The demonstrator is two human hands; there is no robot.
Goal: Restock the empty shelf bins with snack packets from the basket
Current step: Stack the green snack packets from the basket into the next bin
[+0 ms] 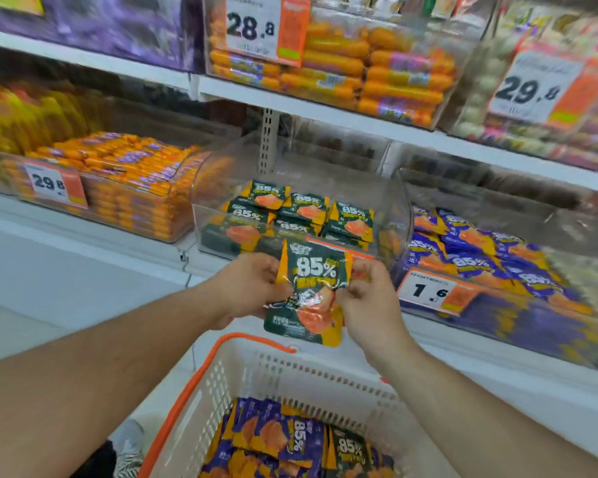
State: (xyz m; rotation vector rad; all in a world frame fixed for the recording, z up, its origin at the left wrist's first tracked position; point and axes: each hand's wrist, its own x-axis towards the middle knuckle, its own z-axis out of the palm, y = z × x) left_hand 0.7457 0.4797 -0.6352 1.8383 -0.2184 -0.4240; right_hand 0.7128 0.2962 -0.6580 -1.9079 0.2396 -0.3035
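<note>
A stack of green "85%" snack packets (311, 291) hangs in front of the shelf, just above the basket. My left hand (252, 288) grips its left edge and my right hand (366, 294) pinches its right edge. Right behind them stands a clear plastic bin (390, 208) partly filled with the same green packets (297, 215). Below, the white basket (290, 377) with an orange handle (183, 391) holds purple "85%" packets (280, 436) and a few green ones (349, 450).
To the right a bin of purple packets (491, 257) carries a 1.6 price tag (432, 291). Orange sausage packs (125, 177) fill the bin on the left. The upper shelf (359, 119) holds more sausage packs and price tags.
</note>
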